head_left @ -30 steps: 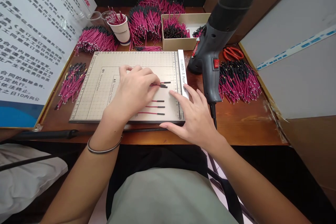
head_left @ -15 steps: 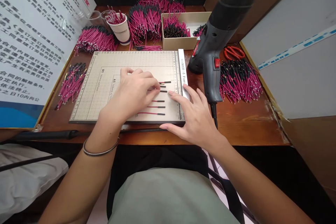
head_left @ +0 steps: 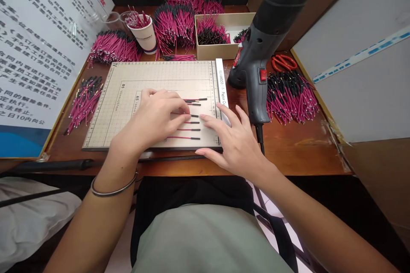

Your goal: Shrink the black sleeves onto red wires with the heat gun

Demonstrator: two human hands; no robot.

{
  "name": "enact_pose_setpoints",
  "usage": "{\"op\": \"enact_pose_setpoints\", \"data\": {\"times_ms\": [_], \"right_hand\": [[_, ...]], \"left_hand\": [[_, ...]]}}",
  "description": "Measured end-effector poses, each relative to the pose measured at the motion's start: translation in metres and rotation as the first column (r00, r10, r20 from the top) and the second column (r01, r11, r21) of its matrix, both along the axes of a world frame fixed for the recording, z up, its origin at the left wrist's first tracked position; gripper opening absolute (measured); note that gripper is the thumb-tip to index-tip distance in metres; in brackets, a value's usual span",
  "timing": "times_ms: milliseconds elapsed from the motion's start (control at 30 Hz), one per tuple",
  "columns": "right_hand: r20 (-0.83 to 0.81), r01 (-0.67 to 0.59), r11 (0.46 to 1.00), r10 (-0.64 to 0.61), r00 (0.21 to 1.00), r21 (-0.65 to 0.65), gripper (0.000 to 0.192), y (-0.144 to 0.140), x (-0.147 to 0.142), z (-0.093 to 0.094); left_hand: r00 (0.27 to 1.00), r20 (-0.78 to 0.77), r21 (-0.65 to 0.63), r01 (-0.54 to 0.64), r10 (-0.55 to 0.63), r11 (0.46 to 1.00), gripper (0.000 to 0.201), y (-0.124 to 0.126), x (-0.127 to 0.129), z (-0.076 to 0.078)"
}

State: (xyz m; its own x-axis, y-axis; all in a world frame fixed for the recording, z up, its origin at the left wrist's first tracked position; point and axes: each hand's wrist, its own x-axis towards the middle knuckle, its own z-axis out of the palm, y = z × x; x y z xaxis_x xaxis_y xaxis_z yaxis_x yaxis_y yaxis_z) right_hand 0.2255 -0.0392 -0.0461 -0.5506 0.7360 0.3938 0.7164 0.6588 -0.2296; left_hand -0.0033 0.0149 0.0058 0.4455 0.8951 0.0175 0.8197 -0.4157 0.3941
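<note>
Wire point(head_left: 194, 115) pinched by left hand point(head_left: 156, 115) over gridded board point(head_left: 166, 76); right hand point(head_left: 238, 145) near, grip spread.

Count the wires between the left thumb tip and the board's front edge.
3: top wire nearest the left hand, middle wire, bottom wire nearest the edge; the hand may hide more.

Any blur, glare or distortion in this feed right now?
Head view throughout: left hand and right hand fairly sharp; wide-angle stretching toward the edges; small bright glint near the clear cups; print on the white cup too small to read.
</note>
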Motion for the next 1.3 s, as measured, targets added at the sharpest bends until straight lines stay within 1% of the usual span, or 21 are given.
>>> {"op": "enact_pose_setpoints", "data": {"times_ms": [200,467,633,767,1033,1167,1300], "right_hand": [[0.003,0.003,1.000,-0.003,1.000,0.000,0.059,-0.0002,0.0009,-0.0013],[-0.028,0.011,0.999,-0.010,1.000,0.034,0.054,-0.0008,-0.0015,-0.0006],[-0.028,0.009,1.000,-0.009,1.000,0.022,0.054,-0.0007,-0.0014,-0.0009],[-0.041,-0.004,0.999,0.006,0.999,0.037,0.054,-0.0007,-0.0017,-0.0010],[-0.030,0.004,0.999,-0.003,1.000,0.054,0.052,0.0001,-0.0027,-0.0016],[-0.059,0.008,0.996,-0.003,0.998,0.084,0.053,0.0004,-0.0032,-0.0027],[-0.092,0.042,0.992,-0.031,0.995,0.123,0.056,-0.0009,-0.0026,-0.0051]], "left_hand": [[0.999,0.033,-0.018,-0.003,0.004,1.000,0.020,0.0006,0.0008,-0.0031],[0.999,0.035,-0.045,-0.007,0.008,0.999,0.017,0.0003,0.0018,-0.0026],[0.999,0.036,-0.042,-0.004,0.005,0.999,0.017,0.0007,0.0012,-0.0038],[0.999,0.041,-0.035,-0.001,0.003,0.999,0.017,0.0007,0.0003,-0.0048],[0.998,0.055,-0.043,-0.007,0.009,0.999,0.018,0.0007,0.0010,-0.0059],[0.999,0.049,-0.037,-0.015,0.017,0.999,0.017,0.0000,0.0015,-0.0054],[0.999,0.021,-0.046,-0.024,0.025,0.999,0.016,-0.0007,0.0011,-0.0025]]}}
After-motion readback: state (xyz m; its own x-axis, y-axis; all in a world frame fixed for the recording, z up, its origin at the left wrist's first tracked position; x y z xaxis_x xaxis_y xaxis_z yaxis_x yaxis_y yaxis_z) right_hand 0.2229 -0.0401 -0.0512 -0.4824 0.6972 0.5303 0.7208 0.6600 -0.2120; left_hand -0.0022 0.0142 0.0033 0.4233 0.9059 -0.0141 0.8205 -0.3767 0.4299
